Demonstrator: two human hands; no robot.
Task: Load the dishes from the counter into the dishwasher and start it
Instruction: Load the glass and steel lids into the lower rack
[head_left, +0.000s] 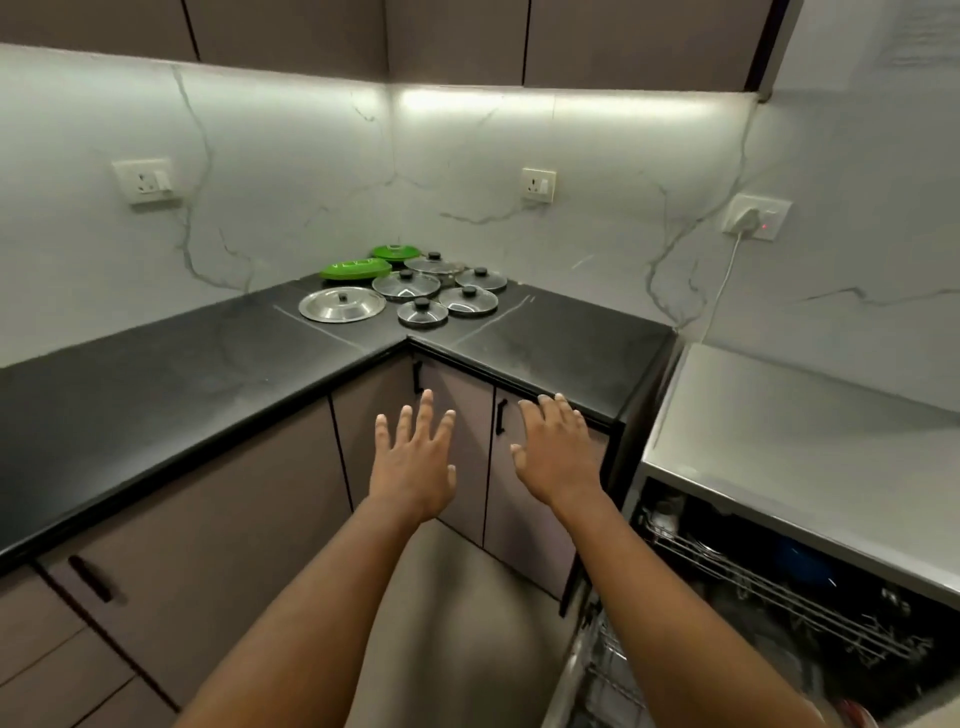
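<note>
Several pot lids lie in the far corner of the black counter (156, 395): a steel lid (342, 304), several glass lids with black knobs (406, 285), and two green lids (355, 269) behind them. My left hand (415, 462) and my right hand (556, 452) are both stretched out in front of the corner cabinets, fingers straight and spread, holding nothing. The right hand's fingertips lie at the counter's front edge. At the lower right the dishwasher (779, 587) stands open with its wire racks showing.
The dishwasher's steel top (805, 441) sits right of the counter. A white cable (727, 275) hangs from a wall socket (756, 215) above it. Cabinet doors with black handles (500, 415) run under the counter. Two more sockets are on the marble wall.
</note>
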